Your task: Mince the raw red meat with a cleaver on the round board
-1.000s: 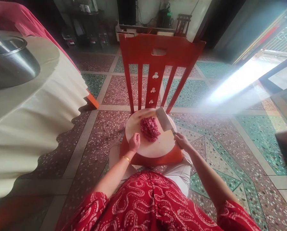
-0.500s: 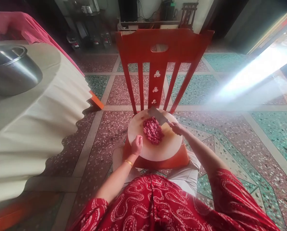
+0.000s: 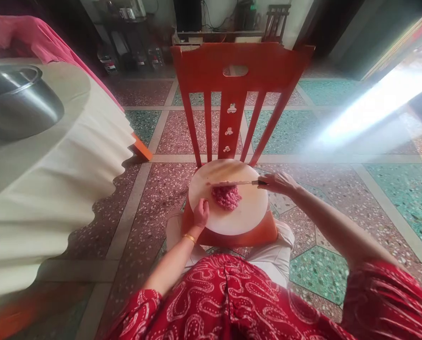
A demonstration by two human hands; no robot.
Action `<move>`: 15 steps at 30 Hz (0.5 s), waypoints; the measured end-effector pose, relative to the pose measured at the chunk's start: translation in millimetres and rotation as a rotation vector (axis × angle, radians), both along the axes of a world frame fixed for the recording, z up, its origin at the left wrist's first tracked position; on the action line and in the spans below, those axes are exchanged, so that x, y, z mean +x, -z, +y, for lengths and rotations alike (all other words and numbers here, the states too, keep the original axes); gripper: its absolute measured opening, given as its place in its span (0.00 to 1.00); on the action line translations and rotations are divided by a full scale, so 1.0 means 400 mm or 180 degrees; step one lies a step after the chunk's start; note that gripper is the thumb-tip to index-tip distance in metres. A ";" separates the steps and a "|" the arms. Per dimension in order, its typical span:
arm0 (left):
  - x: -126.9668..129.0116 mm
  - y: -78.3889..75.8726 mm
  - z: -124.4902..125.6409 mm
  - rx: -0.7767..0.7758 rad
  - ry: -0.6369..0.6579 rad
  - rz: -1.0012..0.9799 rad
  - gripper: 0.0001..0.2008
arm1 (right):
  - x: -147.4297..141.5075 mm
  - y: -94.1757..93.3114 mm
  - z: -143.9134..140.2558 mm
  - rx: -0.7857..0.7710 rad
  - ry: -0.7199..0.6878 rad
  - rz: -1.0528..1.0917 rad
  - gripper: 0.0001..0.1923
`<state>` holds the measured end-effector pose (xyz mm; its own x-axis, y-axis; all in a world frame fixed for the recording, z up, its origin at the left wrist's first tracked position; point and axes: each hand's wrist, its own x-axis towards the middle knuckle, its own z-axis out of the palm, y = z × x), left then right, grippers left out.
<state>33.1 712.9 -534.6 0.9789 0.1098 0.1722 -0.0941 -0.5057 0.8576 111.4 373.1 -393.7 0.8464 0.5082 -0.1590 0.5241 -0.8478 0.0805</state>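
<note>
A round pale cutting board [image 3: 246, 215] lies on the seat of a red chair [image 3: 239, 75]. A pile of red minced meat [image 3: 227, 197] sits near the board's middle. My right hand [image 3: 279, 182] grips the handle of a cleaver [image 3: 232, 183], whose blade lies nearly level just behind the meat, seen edge-on. My left hand [image 3: 201, 213], with a gold bangle on its wrist, rests curled on the board's left edge beside the meat, holding nothing.
A table with a pleated cream cloth [image 3: 58, 174] stands at the left, carrying a steel bowl [image 3: 17, 101]. The patterned terrazzo floor [image 3: 338, 189] spreads around the chair. Shelves with clutter [image 3: 214, 23] line the far wall. Bright sunlight streaks in from the right.
The cleaver has turned from a raised, tilted blade to lying nearly flat behind the meat, and my right hand has swung out to the right. My left hand has stayed on the board's edge.
</note>
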 end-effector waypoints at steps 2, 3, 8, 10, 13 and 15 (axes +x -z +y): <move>0.002 0.002 -0.001 0.0011 0.0007 -0.0042 0.09 | -0.095 0.017 -0.017 0.0024 0.0161 -0.0028 0.16; 0.003 0.001 -0.002 0.0035 0.0006 -0.0048 0.09 | -0.146 0.031 -0.015 0.0066 0.0304 0.0033 0.15; 0.003 -0.013 -0.003 0.0202 0.0088 0.0025 0.10 | -0.353 0.067 0.071 0.0822 0.1474 0.0269 0.14; 0.002 -0.017 -0.003 0.0244 0.0112 0.0023 0.11 | -0.379 0.033 0.127 0.1325 0.1807 0.0080 0.16; 0.003 -0.015 -0.004 0.0215 0.0067 -0.0003 0.11 | -0.359 -0.044 0.221 0.2105 0.1934 -0.0308 0.20; 0.002 -0.011 -0.004 0.0116 -0.0004 -0.0023 0.11 | -0.327 -0.071 0.284 0.2466 0.1738 -0.0328 0.27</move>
